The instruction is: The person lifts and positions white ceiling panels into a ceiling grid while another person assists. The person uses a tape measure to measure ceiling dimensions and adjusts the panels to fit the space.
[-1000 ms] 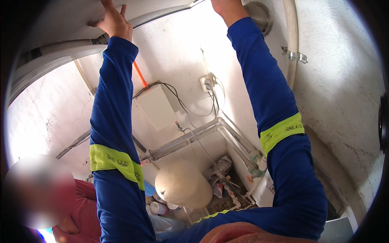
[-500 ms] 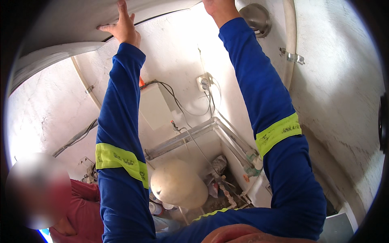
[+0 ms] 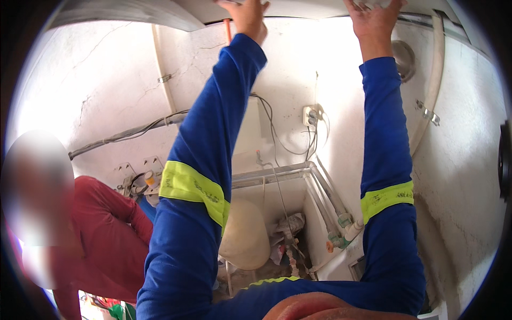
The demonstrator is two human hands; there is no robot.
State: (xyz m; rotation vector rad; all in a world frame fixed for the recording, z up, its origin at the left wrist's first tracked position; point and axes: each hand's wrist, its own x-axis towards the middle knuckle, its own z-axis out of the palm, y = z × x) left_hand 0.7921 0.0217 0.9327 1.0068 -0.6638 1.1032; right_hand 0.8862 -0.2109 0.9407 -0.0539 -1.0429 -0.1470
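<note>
My left hand (image 3: 248, 16) is raised at the top of the view, fingers apart, touching the underside of a white overhead panel (image 3: 293, 8). My right hand (image 3: 376, 21) is also up at that panel, fingers spread with the tips partly cropped or hidden. An orange tube (image 3: 228, 32) runs up behind the panel edge beside my left hand. A round metal fitting (image 3: 405, 64) and a pale pipe with a clamp (image 3: 426, 130) are on the wall by my right arm.
A co-worker in red (image 3: 106, 240) crouches at lower left, near valves (image 3: 151, 178). Below are a wall box (image 3: 248, 128), a socket with cables (image 3: 311, 116), grey pipes (image 3: 277, 170), a rounded cream tank (image 3: 245, 240) and green fittings (image 3: 341, 224).
Both my hands and arms have shifted rightward in the view. The wall appears shifted and the overhead panel fills less of the upper left. More of the co-worker's red clothing shows.
</note>
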